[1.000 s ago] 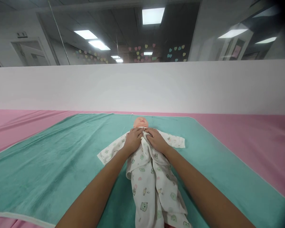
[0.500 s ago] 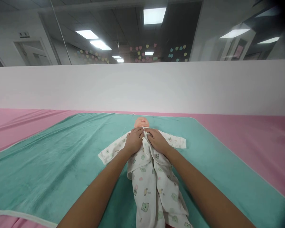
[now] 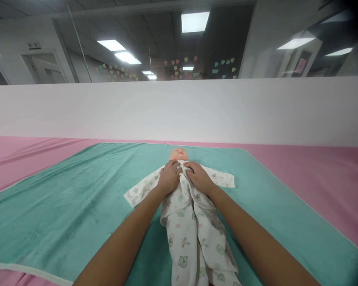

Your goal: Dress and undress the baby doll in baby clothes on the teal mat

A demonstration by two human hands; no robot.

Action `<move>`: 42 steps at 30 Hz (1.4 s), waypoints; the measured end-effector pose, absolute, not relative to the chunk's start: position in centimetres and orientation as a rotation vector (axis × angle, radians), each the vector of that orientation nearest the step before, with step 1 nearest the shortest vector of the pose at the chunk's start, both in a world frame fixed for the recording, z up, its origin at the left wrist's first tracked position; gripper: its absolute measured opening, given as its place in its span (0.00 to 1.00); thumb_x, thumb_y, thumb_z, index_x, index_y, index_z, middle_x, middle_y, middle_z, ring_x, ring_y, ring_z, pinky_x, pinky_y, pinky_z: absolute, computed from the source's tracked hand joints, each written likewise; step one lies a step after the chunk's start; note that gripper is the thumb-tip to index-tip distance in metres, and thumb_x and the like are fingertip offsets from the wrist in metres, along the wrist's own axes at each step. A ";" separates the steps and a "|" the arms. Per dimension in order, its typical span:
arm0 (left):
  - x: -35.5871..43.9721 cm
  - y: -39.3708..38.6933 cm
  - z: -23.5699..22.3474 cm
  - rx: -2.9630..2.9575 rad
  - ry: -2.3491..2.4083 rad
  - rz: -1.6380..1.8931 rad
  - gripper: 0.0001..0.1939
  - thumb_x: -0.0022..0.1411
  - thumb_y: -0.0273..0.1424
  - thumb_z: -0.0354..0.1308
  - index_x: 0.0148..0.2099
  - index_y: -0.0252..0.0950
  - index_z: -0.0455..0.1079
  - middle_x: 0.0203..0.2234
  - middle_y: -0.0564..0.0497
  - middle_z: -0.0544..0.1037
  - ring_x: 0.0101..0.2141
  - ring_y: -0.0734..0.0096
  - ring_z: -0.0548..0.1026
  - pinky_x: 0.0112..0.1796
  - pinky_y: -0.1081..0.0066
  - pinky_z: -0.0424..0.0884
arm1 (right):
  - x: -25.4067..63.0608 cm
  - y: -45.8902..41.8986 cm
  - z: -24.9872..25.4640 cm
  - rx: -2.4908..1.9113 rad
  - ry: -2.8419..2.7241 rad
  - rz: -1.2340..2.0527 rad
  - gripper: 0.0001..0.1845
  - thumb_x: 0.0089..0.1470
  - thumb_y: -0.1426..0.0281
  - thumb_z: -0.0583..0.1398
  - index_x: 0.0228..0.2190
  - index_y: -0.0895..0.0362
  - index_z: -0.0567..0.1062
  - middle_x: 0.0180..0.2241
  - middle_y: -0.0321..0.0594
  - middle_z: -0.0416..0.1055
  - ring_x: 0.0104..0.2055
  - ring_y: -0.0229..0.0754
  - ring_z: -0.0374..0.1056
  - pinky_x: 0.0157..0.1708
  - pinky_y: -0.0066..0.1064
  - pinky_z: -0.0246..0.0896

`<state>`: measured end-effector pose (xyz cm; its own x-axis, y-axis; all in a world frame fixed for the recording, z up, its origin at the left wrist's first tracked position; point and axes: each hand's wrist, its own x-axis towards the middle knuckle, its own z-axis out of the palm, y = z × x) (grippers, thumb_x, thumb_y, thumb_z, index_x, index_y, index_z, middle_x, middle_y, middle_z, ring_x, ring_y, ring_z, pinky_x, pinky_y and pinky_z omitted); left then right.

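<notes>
We look down at a baby doll (image 3: 179,153) lying face up on a teal blanket (image 3: 77,202), its head close to the blanket's far edge. Its white printed top (image 3: 175,201) has sleeves spread toward the left and right edges; matching trousers (image 3: 183,248) stretch toward the near edge. Our left hand (image 3: 169,177) and right hand (image 3: 199,178) rest side by side on its chest, fingers bent near the neckline; we cannot tell whether they grip the fabric. Pink cloth (image 3: 322,182) borders the blanket.
</notes>
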<state>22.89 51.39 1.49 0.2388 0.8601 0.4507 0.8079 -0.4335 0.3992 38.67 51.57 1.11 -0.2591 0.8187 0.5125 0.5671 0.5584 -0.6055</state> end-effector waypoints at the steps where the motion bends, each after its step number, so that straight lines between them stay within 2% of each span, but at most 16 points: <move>1: 22.9 51.4 1.5 2.393 1.622 0.964 0.17 0.64 0.35 0.38 0.48 0.40 0.65 0.51 0.48 0.64 0.50 0.63 0.63 0.47 0.60 0.60 | 38.7 51.5 1.1 -1.117 -1.955 0.384 0.15 0.52 0.72 0.49 0.41 0.56 0.70 0.46 0.40 0.67 0.50 0.42 0.58 0.51 0.35 0.51; 4: 22.8 51.6 1.4 2.353 1.608 0.977 0.17 0.64 0.36 0.39 0.48 0.41 0.66 0.51 0.49 0.65 0.50 0.64 0.63 0.48 0.60 0.60 | 38.7 51.5 1.2 -1.107 -1.968 0.383 0.17 0.53 0.72 0.49 0.44 0.57 0.69 0.50 0.41 0.64 0.52 0.43 0.57 0.52 0.36 0.49; 8: 22.8 51.7 1.4 2.313 1.567 1.023 0.16 0.63 0.36 0.41 0.46 0.41 0.67 0.50 0.49 0.66 0.50 0.64 0.62 0.49 0.60 0.59 | 38.7 51.4 1.3 -1.120 -1.983 0.403 0.19 0.54 0.71 0.49 0.47 0.57 0.68 0.50 0.42 0.65 0.53 0.43 0.56 0.52 0.35 0.49; 11: 22.7 51.9 1.4 2.254 1.534 1.059 0.14 0.62 0.35 0.44 0.44 0.40 0.68 0.49 0.50 0.67 0.50 0.64 0.63 0.50 0.61 0.59 | 38.7 51.3 1.3 -1.133 -1.986 0.386 0.17 0.54 0.71 0.49 0.45 0.57 0.69 0.49 0.42 0.65 0.52 0.43 0.57 0.51 0.35 0.50; 14: 22.6 51.9 1.5 2.219 1.506 1.088 0.13 0.61 0.35 0.45 0.43 0.40 0.68 0.48 0.50 0.68 0.50 0.65 0.63 0.50 0.62 0.59 | 38.6 51.1 1.6 -1.137 -2.002 0.331 0.15 0.54 0.72 0.49 0.42 0.56 0.69 0.44 0.41 0.68 0.47 0.42 0.59 0.48 0.34 0.52; 17: 22.6 51.8 1.5 2.227 1.483 1.111 0.13 0.61 0.35 0.45 0.42 0.40 0.69 0.47 0.50 0.68 0.49 0.65 0.63 0.51 0.62 0.59 | 38.5 50.9 1.9 -1.135 -2.039 0.265 0.13 0.53 0.73 0.49 0.39 0.56 0.70 0.39 0.40 0.69 0.43 0.41 0.60 0.45 0.34 0.53; 21: 22.7 51.7 1.4 2.224 1.497 1.122 0.14 0.61 0.36 0.45 0.43 0.40 0.69 0.49 0.49 0.68 0.50 0.65 0.63 0.51 0.61 0.58 | 38.6 50.7 2.3 -1.128 -2.071 0.229 0.12 0.53 0.74 0.49 0.36 0.56 0.71 0.37 0.39 0.69 0.43 0.41 0.60 0.45 0.33 0.52; 31: 22.8 51.9 1.2 2.173 1.535 1.068 0.16 0.62 0.36 0.44 0.48 0.39 0.67 0.52 0.46 0.64 0.54 0.62 0.59 0.51 0.56 0.57 | 38.8 50.7 2.0 -1.106 -2.047 0.308 0.16 0.54 0.72 0.49 0.43 0.54 0.69 0.42 0.39 0.69 0.49 0.42 0.58 0.47 0.34 0.53; 35: 22.7 52.0 1.2 2.137 1.495 1.093 0.16 0.61 0.36 0.45 0.48 0.40 0.67 0.52 0.46 0.64 0.54 0.63 0.59 0.52 0.58 0.57 | 38.7 50.8 1.9 -1.106 -2.036 0.322 0.18 0.54 0.73 0.49 0.45 0.55 0.68 0.46 0.40 0.67 0.51 0.43 0.57 0.50 0.35 0.52; 39: 22.6 51.8 1.1 2.109 1.484 1.127 0.17 0.62 0.37 0.45 0.50 0.41 0.66 0.53 0.47 0.64 0.54 0.64 0.59 0.53 0.59 0.56 | 38.7 50.7 1.9 -1.092 -2.028 0.296 0.15 0.53 0.73 0.49 0.42 0.55 0.69 0.53 0.39 0.61 0.54 0.43 0.55 0.53 0.38 0.49; 42: 22.6 51.5 1.1 2.105 1.469 1.150 0.18 0.63 0.38 0.44 0.52 0.44 0.66 0.53 0.49 0.63 0.54 0.64 0.59 0.54 0.61 0.55 | 38.8 50.8 1.9 -1.083 -2.047 0.315 0.18 0.54 0.73 0.49 0.46 0.54 0.67 0.53 0.40 0.62 0.54 0.43 0.55 0.53 0.38 0.49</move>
<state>22.62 51.45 1.06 0.1439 0.8927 0.4270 0.6288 -0.4156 0.6572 38.80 50.83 1.89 -0.3296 0.7844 0.5254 0.5901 0.6056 -0.5339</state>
